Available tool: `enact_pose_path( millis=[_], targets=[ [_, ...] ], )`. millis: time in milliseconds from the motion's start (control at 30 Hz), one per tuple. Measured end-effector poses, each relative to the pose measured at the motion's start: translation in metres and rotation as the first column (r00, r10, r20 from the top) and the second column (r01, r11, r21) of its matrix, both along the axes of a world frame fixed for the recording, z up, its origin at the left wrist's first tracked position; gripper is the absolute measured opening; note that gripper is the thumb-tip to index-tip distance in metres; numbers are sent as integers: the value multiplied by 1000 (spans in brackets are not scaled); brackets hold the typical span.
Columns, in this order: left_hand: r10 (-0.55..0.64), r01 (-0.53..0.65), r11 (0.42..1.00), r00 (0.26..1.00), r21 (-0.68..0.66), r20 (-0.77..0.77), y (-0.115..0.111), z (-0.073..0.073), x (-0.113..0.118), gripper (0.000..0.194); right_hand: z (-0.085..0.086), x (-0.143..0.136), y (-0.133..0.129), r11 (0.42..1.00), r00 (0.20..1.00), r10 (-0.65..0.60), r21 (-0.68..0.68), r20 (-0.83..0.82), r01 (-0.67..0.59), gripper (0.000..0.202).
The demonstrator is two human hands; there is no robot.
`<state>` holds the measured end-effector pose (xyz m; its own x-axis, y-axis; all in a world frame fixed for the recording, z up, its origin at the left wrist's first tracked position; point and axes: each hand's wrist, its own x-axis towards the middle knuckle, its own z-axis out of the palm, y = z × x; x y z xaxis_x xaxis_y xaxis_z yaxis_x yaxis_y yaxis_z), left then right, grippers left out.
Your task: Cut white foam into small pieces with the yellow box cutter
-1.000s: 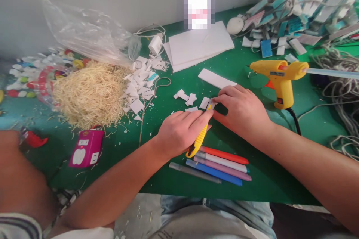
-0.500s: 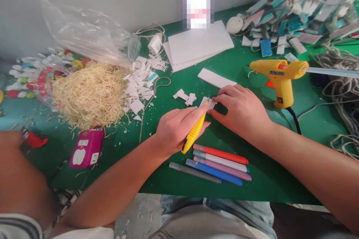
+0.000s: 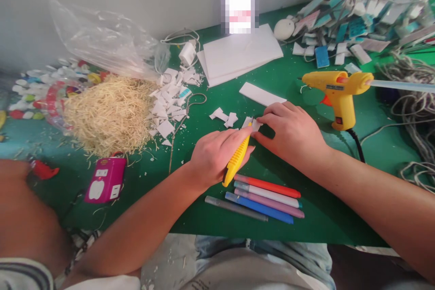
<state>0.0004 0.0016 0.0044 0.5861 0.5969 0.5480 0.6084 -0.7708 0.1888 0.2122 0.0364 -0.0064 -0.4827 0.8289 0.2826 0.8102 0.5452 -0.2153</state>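
Note:
My left hand (image 3: pixel 217 152) is closed round a yellow utility knife (image 3: pixel 237 158), its tip at a small white card piece (image 3: pixel 256 125). The thumb and fingertips of my right hand (image 3: pixel 292 131) pinch that piece from the right. Beside it on the left lie small cut white scraps (image 3: pixel 231 119). A long white strip (image 3: pixel 261 94) rests just behind my right hand. Several markers (image 3: pixel 268 186), among them red, white and blue ones, lie in front of my hands.
A yellow glue gun (image 3: pixel 343 95) stands at right, before cords and piled card pieces (image 3: pixel 360 27). White sheets (image 3: pixel 243 56) lie at the back. Left are straw (image 3: pixel 110 115), white scraps (image 3: pixel 166 108), a magenta box (image 3: pixel 105 180), bottle caps, plastic bag and another person's limb (image 3: pixel 27 217).
The rear end of the yellow knife in my left hand has shifted very slightly to the right. My right hand has stayed almost still.

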Motion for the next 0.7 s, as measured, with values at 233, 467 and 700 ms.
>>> enact_pose_path(
  millis=[233,467,700],
  targets=[
    [28,-25,998,998,52,-57,0,0,5,28,1,-1,0,1000,1000,0,0,19,0,17],
    [48,-47,999,997,9,-63,1,2,8,26,0,0,0,1000,1000,18,0,20,-18,17],
    [24,-21,997,999,-77,47,5,4,9,23,1,1,1,1000,999,24,-12,30,-24,21]
  ],
)
